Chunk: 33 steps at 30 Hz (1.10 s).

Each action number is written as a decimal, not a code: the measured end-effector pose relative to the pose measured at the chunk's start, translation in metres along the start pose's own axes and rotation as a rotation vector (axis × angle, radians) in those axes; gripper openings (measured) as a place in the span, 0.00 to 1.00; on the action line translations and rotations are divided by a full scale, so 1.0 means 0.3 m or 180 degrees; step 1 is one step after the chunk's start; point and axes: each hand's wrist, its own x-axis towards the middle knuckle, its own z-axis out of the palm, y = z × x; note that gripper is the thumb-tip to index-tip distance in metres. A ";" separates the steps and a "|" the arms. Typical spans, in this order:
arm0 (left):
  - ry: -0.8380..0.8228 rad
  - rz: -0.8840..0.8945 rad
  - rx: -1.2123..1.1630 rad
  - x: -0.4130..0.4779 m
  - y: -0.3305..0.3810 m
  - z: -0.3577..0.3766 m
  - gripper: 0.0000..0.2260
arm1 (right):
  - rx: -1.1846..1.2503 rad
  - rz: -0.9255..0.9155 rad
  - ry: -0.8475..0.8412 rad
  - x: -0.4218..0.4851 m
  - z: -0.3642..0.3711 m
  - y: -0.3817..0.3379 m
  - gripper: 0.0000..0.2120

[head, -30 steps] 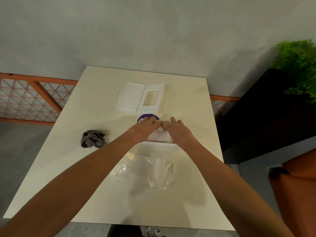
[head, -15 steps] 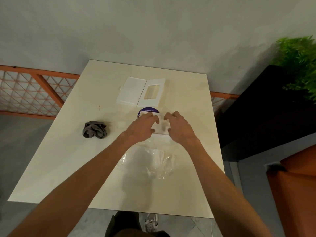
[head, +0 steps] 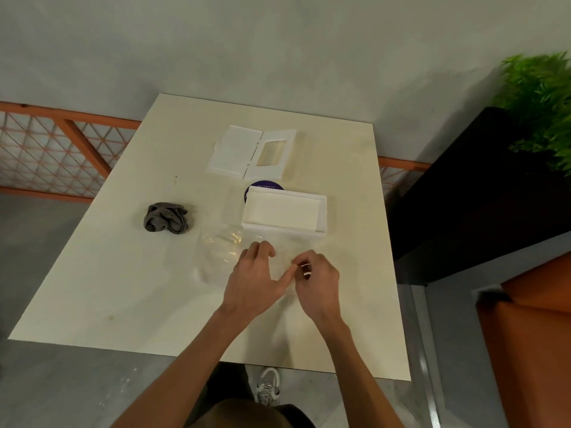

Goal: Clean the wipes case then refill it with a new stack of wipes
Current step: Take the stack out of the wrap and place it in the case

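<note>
Gray cloth (head: 167,218) left, open lid (head: 251,153) beyond filled case (head: 285,215), plastic wrap (head: 227,253) under hands

Lid (head: 251,152) behind case (head: 285,216), cloth (head: 167,217) left, wrapper (head: 222,257) in front

You are standing at a cream table (head: 102,279). Lying on it are an opened white lid (head: 251,153) at the far side, the wipes case (head: 285,214) holding wipes, a crumpled grey cloth (head: 167,217) and clear plastic wrap (head: 221,257).
</note>
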 end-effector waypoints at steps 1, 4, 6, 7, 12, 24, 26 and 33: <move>-0.0035 -0.0010 -0.0017 0.004 -0.005 0.008 0.16 | -0.0005 -0.0053 -0.0093 0.001 0.014 0.004 0.13; -0.0181 0.0006 -0.0051 0.011 -0.018 0.017 0.04 | -0.0080 -0.0217 -0.0289 0.011 0.043 -0.007 0.13; -0.0230 0.0011 -0.0070 0.010 -0.020 0.015 0.03 | -0.0389 -0.0293 -0.0473 0.028 0.057 -0.018 0.14; -0.0250 0.0019 -0.0077 0.007 -0.021 0.015 0.03 | -0.0663 -0.0300 -0.0597 0.034 0.064 -0.023 0.15; -0.0198 0.0122 0.0002 -0.003 -0.048 0.023 0.03 | -0.1259 -0.0231 -0.0681 0.048 0.091 -0.044 0.17; -0.0152 0.0263 -0.0009 -0.010 -0.115 0.024 0.05 | -0.1444 -0.0151 -0.0616 0.026 0.091 -0.079 0.16; -0.0162 0.0226 0.0003 -0.012 -0.120 0.025 0.05 | -0.1502 -0.0144 -0.0676 0.028 0.089 -0.083 0.17; -0.0198 0.0212 -0.0011 -0.015 -0.133 0.020 0.05 | -0.1626 -0.0096 -0.0746 0.033 0.103 -0.085 0.18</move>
